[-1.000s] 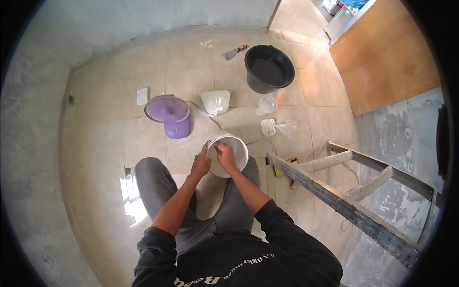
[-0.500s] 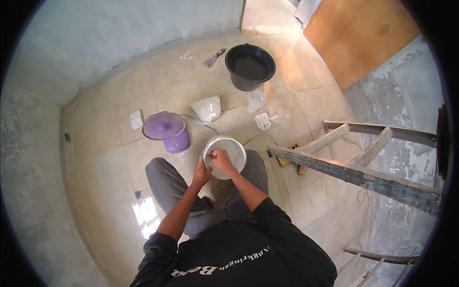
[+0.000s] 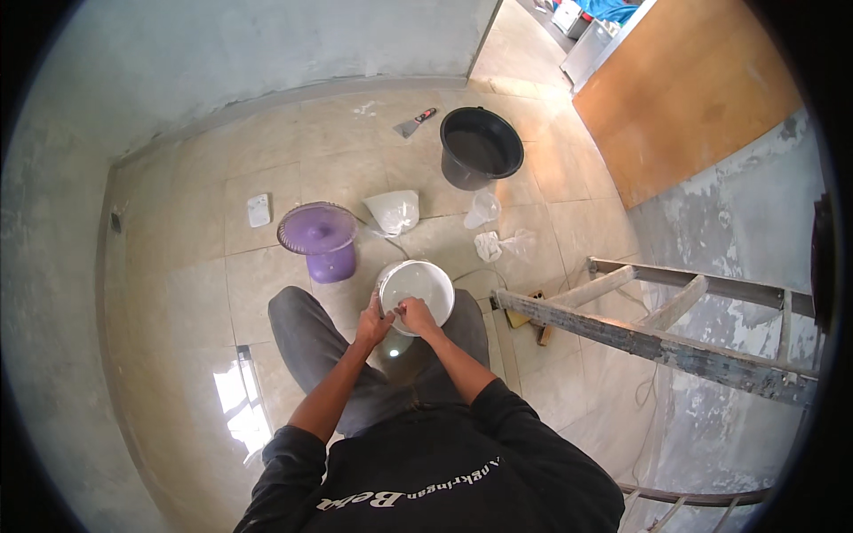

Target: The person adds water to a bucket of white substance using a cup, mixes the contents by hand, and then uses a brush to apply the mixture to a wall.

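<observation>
Between my knees stands a white bucket (image 3: 435, 282), with pale, wet-looking contents low inside it. My left hand (image 3: 373, 322) grips its near left rim, thumb toward the opening. Close beside it, my right hand (image 3: 415, 317) is curled closed over the near part of the opening. Whatever its fingers hold is hidden at this distance. Beyond the bucket to the left is a purple pail (image 3: 331, 266) with a purple basket (image 3: 317, 227) tilted on top. A clear bag of white powder (image 3: 394, 212) rests farther back.
A black tub (image 3: 481, 149) stands at the back beside a putty knife (image 3: 415, 123). Nearer lie a clear plastic cup (image 3: 482, 210), a crumpled bag (image 3: 488, 246) and a white packet (image 3: 259, 210). A wooden ladder (image 3: 657, 338) reaches in from the right, near a cable.
My right hand has shifted down toward the bucket's near rim, closer to my left hand. The left hand stays on the rim. My view has tilted, showing more of the doorway.
</observation>
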{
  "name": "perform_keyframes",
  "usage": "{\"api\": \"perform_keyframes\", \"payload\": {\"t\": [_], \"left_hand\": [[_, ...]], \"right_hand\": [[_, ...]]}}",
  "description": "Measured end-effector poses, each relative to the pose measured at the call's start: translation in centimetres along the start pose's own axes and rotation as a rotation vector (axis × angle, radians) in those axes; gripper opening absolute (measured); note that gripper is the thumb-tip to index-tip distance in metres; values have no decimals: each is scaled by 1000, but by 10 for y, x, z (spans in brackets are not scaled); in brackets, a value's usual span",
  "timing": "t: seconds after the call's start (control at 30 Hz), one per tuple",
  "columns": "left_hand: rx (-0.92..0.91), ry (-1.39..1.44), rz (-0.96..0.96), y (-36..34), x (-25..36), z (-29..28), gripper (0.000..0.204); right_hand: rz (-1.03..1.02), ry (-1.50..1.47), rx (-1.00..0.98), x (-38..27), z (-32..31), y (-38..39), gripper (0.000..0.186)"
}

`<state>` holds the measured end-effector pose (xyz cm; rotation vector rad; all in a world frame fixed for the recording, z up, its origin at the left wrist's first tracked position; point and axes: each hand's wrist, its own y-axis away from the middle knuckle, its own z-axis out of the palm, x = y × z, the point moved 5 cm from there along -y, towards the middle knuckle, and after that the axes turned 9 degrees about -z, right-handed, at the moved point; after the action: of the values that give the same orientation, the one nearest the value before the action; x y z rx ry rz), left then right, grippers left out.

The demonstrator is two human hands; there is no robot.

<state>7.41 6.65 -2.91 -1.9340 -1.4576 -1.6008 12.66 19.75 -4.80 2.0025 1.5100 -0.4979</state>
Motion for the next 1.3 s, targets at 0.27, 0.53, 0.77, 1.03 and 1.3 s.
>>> {"api": "perform_keyframes", "payload": {"t": [0.27,0.53,0.77,1.03,1.3], "left_hand": [[-3,16,-43,-5,-3,1,78],[72,77,59,-21,-3,2,71],[139,34,-58,-27,-9,6,67],[132,-13,-267,-31,-20,10,58],[291,-65,-178,-16,6,3,57]], "right_hand": [[-9,35,368,2,-43,-21,16],[156,-18,77,35,-16,-18,23],[-98,-257,419,30,-78,-29,24],[53,-718,733,106,-144,-54,21],[658,-836,967,221,-167,-105,51]]}}
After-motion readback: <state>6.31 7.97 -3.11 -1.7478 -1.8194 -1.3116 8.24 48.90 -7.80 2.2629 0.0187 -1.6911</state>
